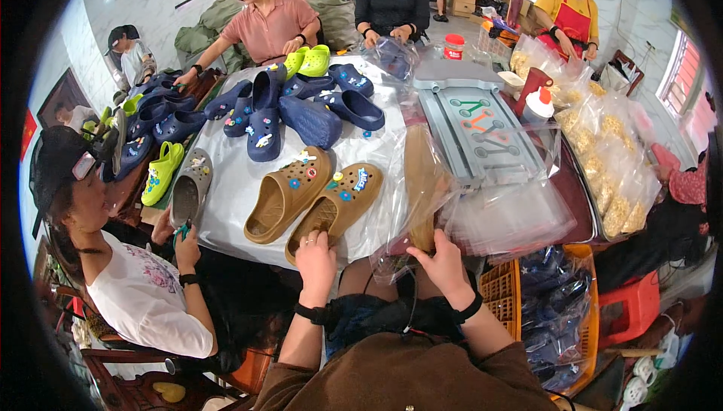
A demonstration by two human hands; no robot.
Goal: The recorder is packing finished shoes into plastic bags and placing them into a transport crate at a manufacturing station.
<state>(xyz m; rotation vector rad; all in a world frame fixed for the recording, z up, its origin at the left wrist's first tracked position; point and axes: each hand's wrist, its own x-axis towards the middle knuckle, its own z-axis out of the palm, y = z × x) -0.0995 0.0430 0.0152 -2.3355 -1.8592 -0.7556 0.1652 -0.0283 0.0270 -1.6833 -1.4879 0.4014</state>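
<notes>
Clogs, a brown pair, sit side by side on our white-covered table, within reach of two bare hands.
Our left hand [316,260] is half curled at the heel of the right clog [343,204], beside the left clog [290,193]; our right hand [444,264], thumb parted from fingers, meets clear plastic [395,257]. We cannot tell whether either grips. Raised charms [360,178] could snag that thin film, we judge, and a careless tug might tear it.

Bare table [226,204] offered passage between the grey clog [197,165] and brown clogs [297,190]; navy clogs [310,121] blocked beyond, a clear bag [439,185] rightward.
</notes>
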